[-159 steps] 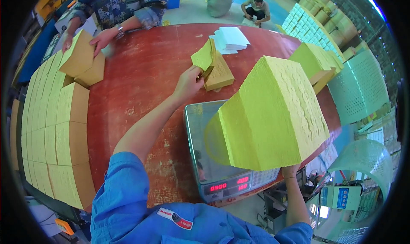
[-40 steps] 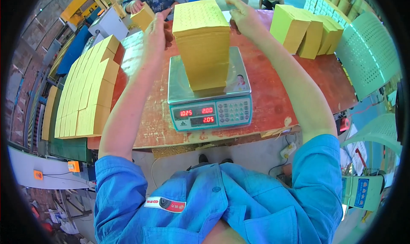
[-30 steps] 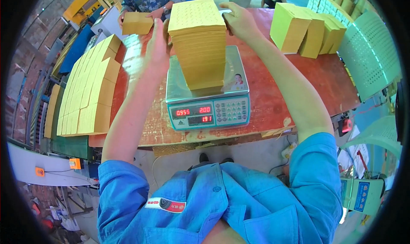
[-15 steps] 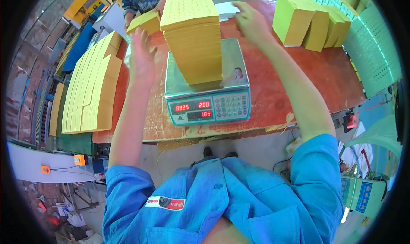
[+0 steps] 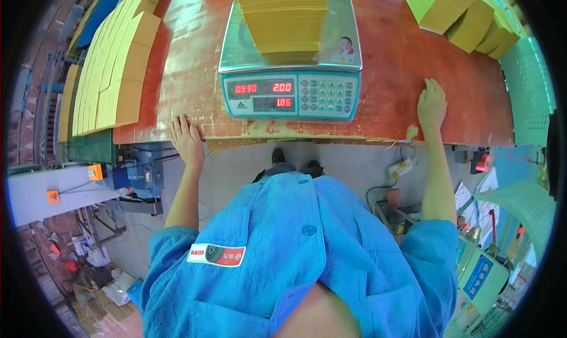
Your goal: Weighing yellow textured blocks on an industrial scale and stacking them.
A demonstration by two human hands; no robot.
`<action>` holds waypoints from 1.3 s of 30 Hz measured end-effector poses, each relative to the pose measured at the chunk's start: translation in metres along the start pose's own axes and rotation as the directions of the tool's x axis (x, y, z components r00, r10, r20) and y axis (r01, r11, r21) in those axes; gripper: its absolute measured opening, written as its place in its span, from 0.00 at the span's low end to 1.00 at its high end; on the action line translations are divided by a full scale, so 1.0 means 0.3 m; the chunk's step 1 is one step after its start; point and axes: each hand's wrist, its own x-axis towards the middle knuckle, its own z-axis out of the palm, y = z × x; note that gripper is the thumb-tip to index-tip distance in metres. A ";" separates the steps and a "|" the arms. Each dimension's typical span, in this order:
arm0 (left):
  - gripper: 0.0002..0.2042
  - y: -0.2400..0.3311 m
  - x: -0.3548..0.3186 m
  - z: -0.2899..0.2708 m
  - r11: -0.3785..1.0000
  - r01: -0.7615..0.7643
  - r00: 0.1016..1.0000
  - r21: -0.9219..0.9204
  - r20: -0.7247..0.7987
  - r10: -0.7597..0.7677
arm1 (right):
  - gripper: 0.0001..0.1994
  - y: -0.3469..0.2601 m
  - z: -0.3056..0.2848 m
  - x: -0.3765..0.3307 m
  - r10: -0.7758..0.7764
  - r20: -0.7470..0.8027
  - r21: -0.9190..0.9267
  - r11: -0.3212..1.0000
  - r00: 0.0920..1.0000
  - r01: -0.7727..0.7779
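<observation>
A tall stack of yellow paper sheets (image 5: 282,22) stands on the metal pan of a teal-edged digital scale (image 5: 269,106), its top cut off by the upper edge of the view. Red digits glow on the scale's display. To the left of the scale, my left hand (image 5: 186,140) lies with its fingers on the near edge of the red table (image 5: 393,78). My right hand (image 5: 432,104) rests on the tabletop to the right of the scale, fingers loosely stretched out. Both hands hold nothing, and neither touches the scale or the stack.
Rows of yellow paper stacks (image 5: 112,72) line the table's left side. More yellow-green stacks (image 5: 466,22) stand at the far right, beside a pale green perforated panel (image 5: 528,93). A white power strip (image 5: 400,168) lies on the floor below the table.
Both hands have come back from beside the stack to the near part of the table. The view has tilted down, so the stack's top has left it. The scale's reading has changed slightly.
</observation>
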 end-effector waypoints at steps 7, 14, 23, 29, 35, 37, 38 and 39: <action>0.26 -0.010 -0.029 -0.008 1.000 -0.011 1.000 0.002 -0.001 0.011 | 0.16 -0.022 -0.040 -0.023 0.027 0.001 0.016 1.000 1.000 -0.027; 0.26 -0.016 -0.022 -0.007 1.000 0.003 0.999 0.011 0.036 -0.004 | 0.16 -0.022 -0.041 -0.015 0.021 0.006 0.009 1.000 1.000 -0.021; 0.22 0.022 0.087 -0.101 0.963 0.060 0.995 -0.264 0.098 -0.035 | 0.16 -0.035 -0.076 0.003 0.057 -0.001 0.010 0.998 0.998 -0.057; 0.11 0.600 0.424 -0.716 0.470 -0.516 0.854 -0.716 -0.384 0.352 | 0.15 -0.059 -0.060 -0.031 0.069 0.026 0.032 0.997 0.997 -0.070; 0.12 0.934 0.668 -0.933 0.318 -0.727 0.604 -0.609 -0.346 0.718 | 0.15 -0.087 -0.105 -0.018 0.103 -0.013 0.053 0.993 0.995 -0.102; 0.12 0.972 0.737 -0.901 0.347 -0.702 0.612 -0.622 -0.277 0.741 | 0.15 -0.081 -0.098 -0.010 0.108 -0.025 0.051 0.993 0.994 -0.106; 0.12 0.981 0.768 -0.878 0.354 -0.681 0.613 -0.641 -0.236 0.754 | 0.15 -0.081 -0.098 -0.011 0.106 -0.029 0.047 0.993 0.994 -0.105; 0.11 0.985 0.788 -0.865 0.363 -0.660 0.614 -0.658 -0.194 0.765 | 0.15 -0.083 -0.095 -0.009 0.117 -0.035 0.049 0.992 0.993 -0.115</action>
